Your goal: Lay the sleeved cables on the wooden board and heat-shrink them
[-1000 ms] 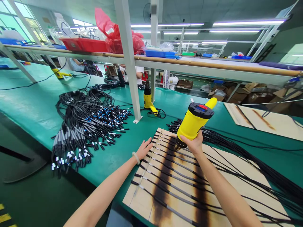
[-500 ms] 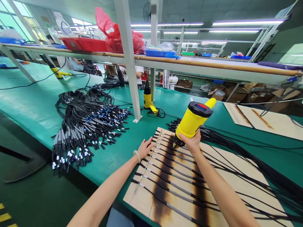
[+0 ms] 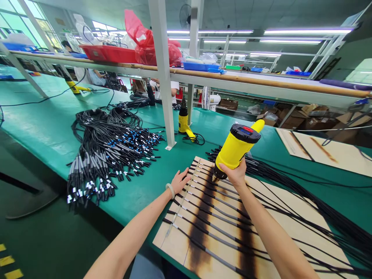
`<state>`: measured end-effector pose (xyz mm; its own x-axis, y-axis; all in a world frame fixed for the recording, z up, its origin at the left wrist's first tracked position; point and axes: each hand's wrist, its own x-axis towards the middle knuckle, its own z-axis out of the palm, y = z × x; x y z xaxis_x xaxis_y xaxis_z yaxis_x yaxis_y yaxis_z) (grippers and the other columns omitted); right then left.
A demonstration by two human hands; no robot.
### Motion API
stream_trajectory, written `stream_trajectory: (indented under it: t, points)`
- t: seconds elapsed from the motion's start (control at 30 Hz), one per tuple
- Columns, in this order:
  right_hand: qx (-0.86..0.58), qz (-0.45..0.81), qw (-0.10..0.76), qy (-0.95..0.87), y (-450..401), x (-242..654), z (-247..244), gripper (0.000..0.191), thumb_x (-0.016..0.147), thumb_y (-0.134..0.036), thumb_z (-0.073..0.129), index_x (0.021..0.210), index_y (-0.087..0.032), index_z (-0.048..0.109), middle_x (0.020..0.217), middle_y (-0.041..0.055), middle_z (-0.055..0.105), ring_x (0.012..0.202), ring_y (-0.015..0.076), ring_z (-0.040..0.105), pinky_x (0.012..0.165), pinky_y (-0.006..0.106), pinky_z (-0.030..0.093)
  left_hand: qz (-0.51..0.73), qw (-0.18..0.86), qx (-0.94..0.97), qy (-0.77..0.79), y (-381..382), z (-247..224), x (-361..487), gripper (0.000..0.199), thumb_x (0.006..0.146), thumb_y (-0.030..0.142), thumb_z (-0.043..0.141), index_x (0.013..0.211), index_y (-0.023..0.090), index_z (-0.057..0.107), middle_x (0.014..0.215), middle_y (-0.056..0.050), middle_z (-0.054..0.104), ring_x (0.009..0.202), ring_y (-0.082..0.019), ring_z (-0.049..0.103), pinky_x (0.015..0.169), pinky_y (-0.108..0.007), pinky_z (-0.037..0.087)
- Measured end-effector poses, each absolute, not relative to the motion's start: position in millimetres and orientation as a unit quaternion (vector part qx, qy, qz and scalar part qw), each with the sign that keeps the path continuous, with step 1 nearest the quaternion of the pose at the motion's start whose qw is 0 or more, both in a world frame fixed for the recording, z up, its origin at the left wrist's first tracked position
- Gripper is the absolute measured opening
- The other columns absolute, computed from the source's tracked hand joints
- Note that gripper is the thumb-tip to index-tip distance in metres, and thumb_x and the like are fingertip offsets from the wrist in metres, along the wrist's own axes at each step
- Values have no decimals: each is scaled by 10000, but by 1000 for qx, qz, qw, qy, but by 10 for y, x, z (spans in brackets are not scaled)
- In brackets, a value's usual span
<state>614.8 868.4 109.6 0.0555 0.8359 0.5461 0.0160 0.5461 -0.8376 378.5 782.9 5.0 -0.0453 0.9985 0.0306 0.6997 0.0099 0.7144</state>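
Observation:
My right hand [image 3: 236, 176] grips a yellow and black heat gun [image 3: 236, 150], its nozzle pointing down close above the cables near the far part of a wooden board [image 3: 174, 250]. Across this board lies a row of black cables with grey sleeves [image 3: 220, 259], crossing two dark scorched bands. My left hand [image 3: 180, 182] rests with fingers stretched out on the cable ends at the board's left edge. No grip on a cable shows there, though the undersides of the fingers are hidden. White labels mark the cables near their ends.
A large bundle of black cables [image 3: 94, 135] lies left on the green table [image 3: 139, 199]. Another heat gun [image 3: 183, 123] stands beside a white post [image 3: 163, 77]. More cables [image 3: 325, 217] trail off right, near a second scorched board [image 3: 348, 155]. A shelf [image 3: 247, 82] spans overhead.
The view has shifted slightly, so the background sits a little further right. Both hands and the heat gun keep nearly the same place over the board.

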Motion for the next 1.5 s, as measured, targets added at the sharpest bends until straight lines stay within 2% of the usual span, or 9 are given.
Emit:
stream_trajectory:
  t: [0.23, 0.77, 1.13, 1.33, 1.5]
  points:
    - [-348, 323, 630, -615, 8687, 6132, 1115, 646, 458, -368, 850, 985, -206, 514, 917, 37, 670, 788, 215, 655, 704, 374, 556, 291, 260, 643, 659, 7839, -9, 3771, 703, 907, 607, 213, 1468, 193, 306, 1501, -29, 342, 1394, -207, 320, 1205, -386, 95]
    - [-346, 331, 619, -622, 8675, 6065, 1135, 658, 451, -377, 853, 984, -193, 514, 892, 47, 677, 762, 215, 664, 700, 354, 555, 283, 272, 643, 657, 7828, 58, 3788, 741, 891, 603, 214, 1461, 142, 318, 1495, -59, 360, 1394, -243, 320, 1203, -417, 109]
    - [-324, 355, 617, -623, 8672, 6044, 1086, 663, 478, -337, 861, 1029, -208, 516, 939, 33, 679, 813, 222, 662, 736, 381, 556, 295, 271, 640, 656, 7825, 30, 3794, 728, 891, 615, 216, 1460, 175, 324, 1501, -41, 350, 1392, -226, 326, 1203, -408, 99]
    - [-318, 347, 617, -631, 8625, 6034, 1126, 640, 486, -341, 855, 1014, -199, 522, 917, 37, 681, 783, 218, 658, 715, 380, 558, 295, 265, 642, 656, 7822, 43, 3794, 730, 898, 612, 220, 1458, 156, 329, 1488, -49, 377, 1382, -245, 343, 1205, -415, 114]
    - [-323, 348, 611, -633, 8633, 6047, 1106, 640, 489, -338, 856, 1017, -199, 522, 925, 39, 675, 786, 218, 657, 708, 377, 558, 293, 263, 642, 658, 7823, 38, 3794, 704, 903, 605, 224, 1456, 183, 332, 1478, -39, 396, 1379, -232, 352, 1204, -422, 118]
